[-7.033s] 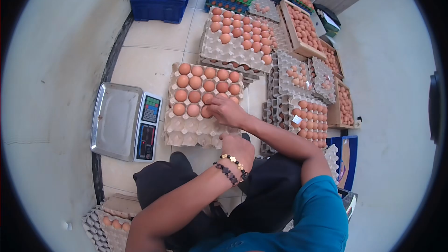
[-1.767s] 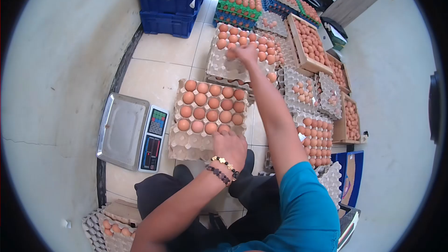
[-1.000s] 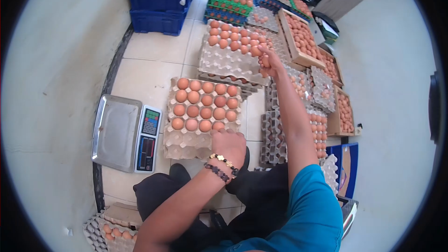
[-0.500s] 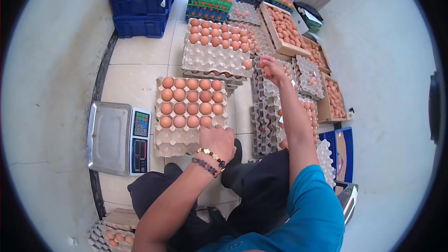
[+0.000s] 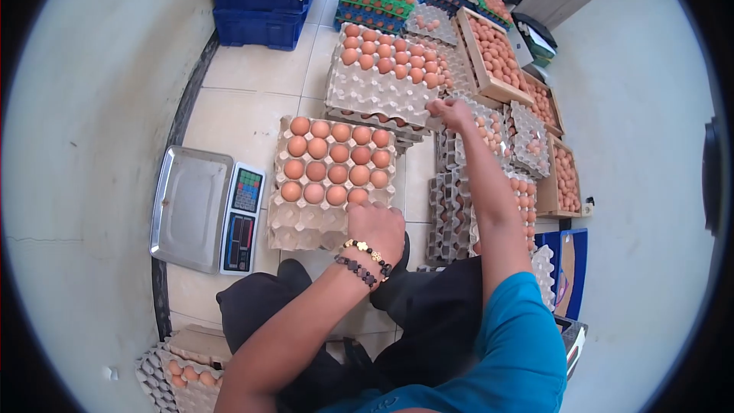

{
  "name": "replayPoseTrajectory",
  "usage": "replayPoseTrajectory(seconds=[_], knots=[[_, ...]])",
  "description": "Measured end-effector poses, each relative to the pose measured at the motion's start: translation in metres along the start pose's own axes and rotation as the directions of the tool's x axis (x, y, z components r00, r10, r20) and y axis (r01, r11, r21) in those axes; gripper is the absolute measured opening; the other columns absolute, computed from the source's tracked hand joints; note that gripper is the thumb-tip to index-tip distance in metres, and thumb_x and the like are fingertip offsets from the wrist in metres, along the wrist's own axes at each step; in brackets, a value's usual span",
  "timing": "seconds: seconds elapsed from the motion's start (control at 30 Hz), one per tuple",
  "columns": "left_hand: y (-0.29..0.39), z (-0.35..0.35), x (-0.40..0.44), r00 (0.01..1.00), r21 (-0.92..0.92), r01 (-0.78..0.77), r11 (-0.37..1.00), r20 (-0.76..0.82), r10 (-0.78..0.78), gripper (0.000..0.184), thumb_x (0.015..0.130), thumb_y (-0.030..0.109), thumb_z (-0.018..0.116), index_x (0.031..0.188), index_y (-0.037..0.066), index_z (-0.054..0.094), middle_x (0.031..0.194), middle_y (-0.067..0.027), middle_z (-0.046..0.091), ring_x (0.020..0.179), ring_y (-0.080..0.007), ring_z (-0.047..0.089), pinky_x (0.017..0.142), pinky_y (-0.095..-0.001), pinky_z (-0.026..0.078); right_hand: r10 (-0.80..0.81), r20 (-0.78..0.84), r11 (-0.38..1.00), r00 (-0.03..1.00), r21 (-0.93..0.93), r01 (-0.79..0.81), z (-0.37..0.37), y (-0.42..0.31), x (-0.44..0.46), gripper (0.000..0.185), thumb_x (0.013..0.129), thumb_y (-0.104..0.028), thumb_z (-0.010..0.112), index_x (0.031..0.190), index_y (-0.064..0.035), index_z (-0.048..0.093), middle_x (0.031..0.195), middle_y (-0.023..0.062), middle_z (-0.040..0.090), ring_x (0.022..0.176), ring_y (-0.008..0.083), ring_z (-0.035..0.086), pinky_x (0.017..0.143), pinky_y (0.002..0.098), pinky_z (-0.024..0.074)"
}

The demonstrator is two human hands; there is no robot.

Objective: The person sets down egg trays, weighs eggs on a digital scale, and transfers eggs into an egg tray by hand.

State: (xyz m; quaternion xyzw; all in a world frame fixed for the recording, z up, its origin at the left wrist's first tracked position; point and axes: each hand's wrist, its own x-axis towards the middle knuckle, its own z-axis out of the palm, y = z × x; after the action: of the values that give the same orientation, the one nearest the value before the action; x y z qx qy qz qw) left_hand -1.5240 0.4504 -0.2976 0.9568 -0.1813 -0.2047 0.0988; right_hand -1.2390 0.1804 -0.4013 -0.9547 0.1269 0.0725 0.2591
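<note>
My left hand (image 5: 376, 228), with beaded bracelets at the wrist, rests curled at the lower right of the near egg tray (image 5: 306, 222). Its fingertips are hidden, and an egg (image 5: 357, 196) shows just above them. Four rows of brown eggs fill the upper part of that tray; its lower cups are bare. My right hand (image 5: 451, 113) reaches forward to the lower right corner of the farther tray stack (image 5: 375, 88), fingers bent together around something mostly hidden. Eggs fill that stack's upper rows, while its front cups are bare.
A scale (image 5: 193, 210) with a metal pan sits on the left. Blue crates (image 5: 260, 27) stand behind it. More stacked trays (image 5: 449, 218) and wooden boxes of eggs (image 5: 497, 57) line the right. A tray with eggs (image 5: 195, 386) lies at lower left.
My right hand has moved from the middle of the farther tray to its lower right corner. That tray's eggs now sit in its upper rows. My left hand stays at the near tray.
</note>
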Motion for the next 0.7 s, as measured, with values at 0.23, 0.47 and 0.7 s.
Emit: replayPoseTrajectory(seconds=[0.23,0.47,0.7], knots=[[-0.021,-0.028,0.001,0.982,-0.229,-0.047,0.972,-0.187,0.003,0.044,0.082,0.028,0.069,0.117,0.005,0.057,0.096,-0.0142,0.066,0.097,-0.0303,0.065,0.077,-0.0444,0.053,-0.135,0.256,0.838,0.957,0.545,-0.027,-0.054,-0.026,-0.084,0.038,0.095,-0.042,0.059,0.107,-0.0067,0.065,0.063,-0.0013,0.052,0.050,0.0083,0.052,0.042,0.0219,0.0397],[-0.022,-0.038,0.006,0.647,-0.489,-0.582,0.650,-0.763,0.006,0.061,0.077,0.012,0.074,0.134,0.005,0.052,0.121,-0.0162,0.062,0.105,-0.0302,0.063,0.088,-0.0394,0.054,-0.497,0.370,0.827,0.785,0.477,0.299,-0.088,-0.093,-0.231,0.029,0.096,-0.032,0.062,0.105,-0.0053,0.067,0.065,-0.0011,0.056,0.052,0.0048,0.050,0.045,0.0227,0.0395],[-0.044,-0.037,-0.023,0.833,-0.844,-0.536,-0.036,-0.535,0.140,0.046,0.092,0.009,0.065,0.135,0.000,0.050,0.126,-0.0137,0.059,0.112,-0.0217,0.063,0.094,-0.0331,0.055,-0.506,0.334,0.751,0.795,0.624,0.216,-0.080,-0.128,-0.309,0.032,0.098,-0.034,0.060,0.109,-0.0047,0.065,0.077,-0.0002,0.060,0.053,0.0046,0.052,0.044,0.0221,0.0388]])
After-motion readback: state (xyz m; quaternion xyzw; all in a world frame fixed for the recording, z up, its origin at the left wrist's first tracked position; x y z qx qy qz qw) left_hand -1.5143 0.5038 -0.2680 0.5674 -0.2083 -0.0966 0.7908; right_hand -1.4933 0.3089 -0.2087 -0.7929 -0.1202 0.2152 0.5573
